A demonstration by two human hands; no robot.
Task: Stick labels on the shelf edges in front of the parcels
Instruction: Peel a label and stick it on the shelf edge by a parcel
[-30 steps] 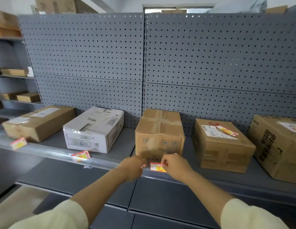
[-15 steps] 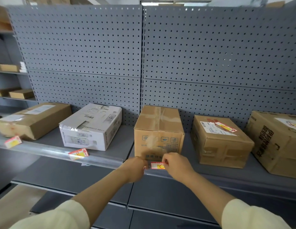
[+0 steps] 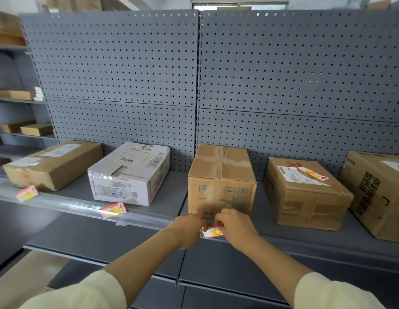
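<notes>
**Head cam: label number three going on, and it's a floppy little thing**

Going left to right: the far-left label (image 3: 27,194) and second label (image 3: 113,210) are already sitting on the shelf edge (image 3: 67,202). The left hand (image 3: 189,228) is pinching the left end of the third label (image 3: 213,232) and the right hand (image 3: 234,228) is pinching its right end. Together they're holding it to the edge just below the taped brown parcel (image 3: 221,181). It's looking feather-light, bendy and tacky, so I'm guessing gripping only the tips is keeping it flat.

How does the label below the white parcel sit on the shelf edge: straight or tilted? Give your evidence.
Tilted. The label rises to the right while the shelf edge runs down to the right.
</notes>
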